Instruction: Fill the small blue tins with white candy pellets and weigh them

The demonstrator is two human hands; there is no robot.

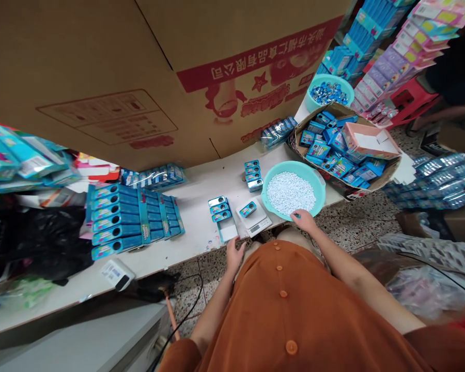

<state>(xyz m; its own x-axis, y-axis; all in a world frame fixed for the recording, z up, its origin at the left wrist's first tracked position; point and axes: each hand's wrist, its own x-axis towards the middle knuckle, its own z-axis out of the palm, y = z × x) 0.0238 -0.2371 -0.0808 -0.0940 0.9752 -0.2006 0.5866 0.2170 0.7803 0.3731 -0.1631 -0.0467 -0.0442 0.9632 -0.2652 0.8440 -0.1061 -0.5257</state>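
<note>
My right hand point(304, 220) is at the near rim of a turquoise bowl point(321, 191). Its fingertips are drawn together over the edge, and whatever is between them is too small to make out. Small white tablets point(290, 192) fill the bowl. My left hand point(235, 254) is by the table's front edge, thumb and fingers apart, close to the near end of an open display box point(227, 230). Several blue tins point(219, 208) occupy the far part of that box. Between the hands, a single blue tin point(248, 209) rests on a white digital scale point(259, 225).
A row of blue tins point(253, 174) stands behind the scale. Filled display boxes point(118, 217) are stacked at left. To the right is a carton of blue boxes point(333, 144), with a bowl of tins point(329, 93) beyond. A large cardboard box point(132, 62) walls the back.
</note>
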